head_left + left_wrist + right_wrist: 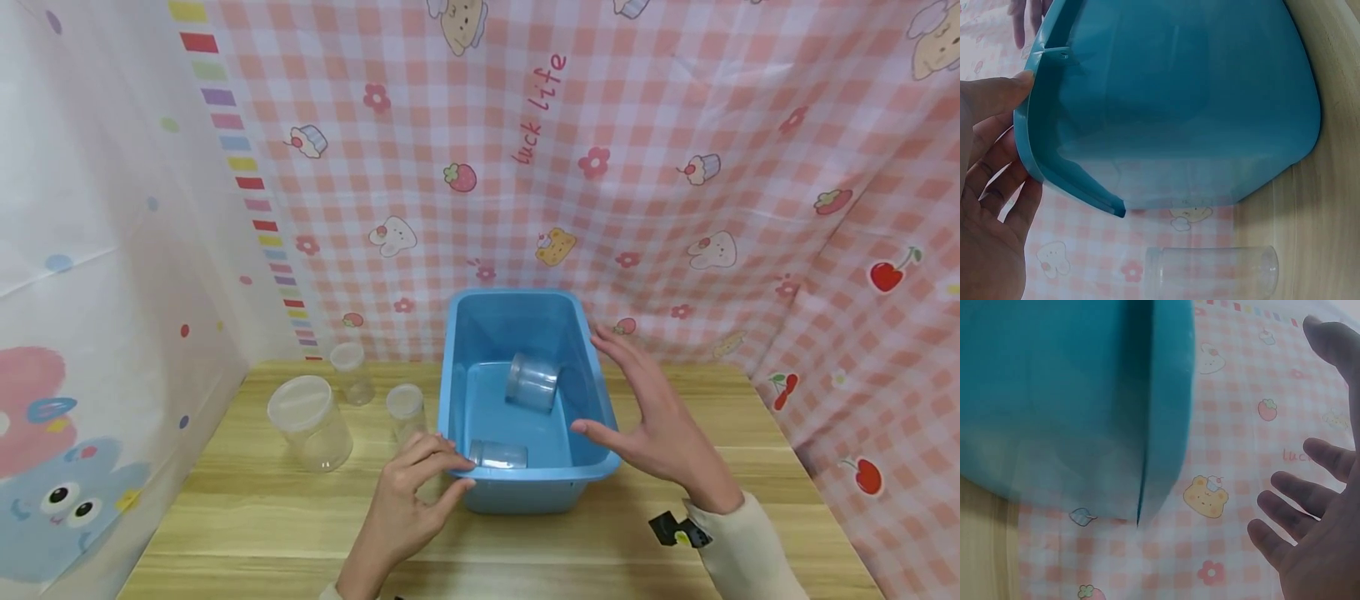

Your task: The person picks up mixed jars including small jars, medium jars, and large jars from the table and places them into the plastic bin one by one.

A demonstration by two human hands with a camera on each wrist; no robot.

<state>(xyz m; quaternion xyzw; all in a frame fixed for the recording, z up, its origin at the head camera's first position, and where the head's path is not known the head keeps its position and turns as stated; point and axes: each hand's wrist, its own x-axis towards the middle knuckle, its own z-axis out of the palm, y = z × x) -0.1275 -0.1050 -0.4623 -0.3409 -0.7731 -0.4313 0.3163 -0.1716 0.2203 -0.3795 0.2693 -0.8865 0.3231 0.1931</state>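
A blue plastic bin [522,493] stands on the table. My left hand [411,492] grips its near left corner, with the thumb outside the rim and the fingers over it; the left wrist view shows the thumb against the rim [1027,125]. My right hand [656,417] hovers by the right rim, fingers spread; in the right wrist view this hand [1322,512] is apart from the bin wall [1054,394]. Inside the bin, a clear jar [532,383] lies on its side, and a smaller clear jar [501,455] lies along the near wall.
Left of the bin stand a wide clear jar with a whitish lid [311,425], a slim jar [352,375] behind it and another slim jar [406,408] close to the bin. A pink checked cloth [525,208] hangs behind the wooden table [247,508].
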